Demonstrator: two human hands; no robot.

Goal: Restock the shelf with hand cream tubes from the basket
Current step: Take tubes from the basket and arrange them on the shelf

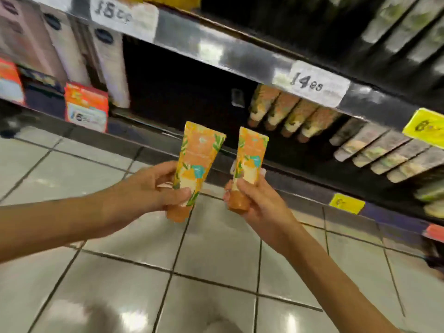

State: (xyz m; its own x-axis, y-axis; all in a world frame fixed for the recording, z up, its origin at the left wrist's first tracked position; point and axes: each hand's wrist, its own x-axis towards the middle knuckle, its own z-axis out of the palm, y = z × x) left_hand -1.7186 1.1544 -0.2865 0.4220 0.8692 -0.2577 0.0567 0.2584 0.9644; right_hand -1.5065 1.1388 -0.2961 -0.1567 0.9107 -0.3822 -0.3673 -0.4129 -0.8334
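I hold two orange hand cream tubes with leaf prints, caps down. My left hand [153,188] grips the left tube [198,162] near its cap. My right hand [254,203] grips the right tube [251,159] the same way. Both tubes stand upright in front of the dark shelf [182,97], just below a bare gap in it. To the right of that gap, a row of matching orange tubes [286,114] stands on the shelf. The basket is out of view.
White price tags [314,85] hang on the shelf edge above. Tall white bottles [113,68] and an orange box [86,106] stand at left. Pale tubes [384,152] fill the shelf at right, with yellow tags [347,203] lower down. Tiled floor [216,272] lies below.
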